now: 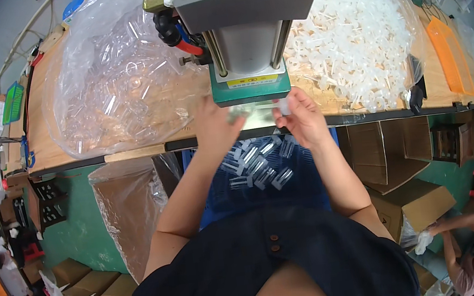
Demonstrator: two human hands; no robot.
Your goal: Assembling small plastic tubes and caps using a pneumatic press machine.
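Clear tubes fill blue crate | right hand pinches white cap | left hand grip unclear

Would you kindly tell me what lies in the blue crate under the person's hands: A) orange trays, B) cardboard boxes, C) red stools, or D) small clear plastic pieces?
D: the blue crate below the left hand and right hand holds a scatter of small clear plastic pieces.

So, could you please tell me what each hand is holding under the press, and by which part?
The right hand pinches a small clear plastic piece by its end in the fingertips. Whether the left hand holds anything cannot be told.
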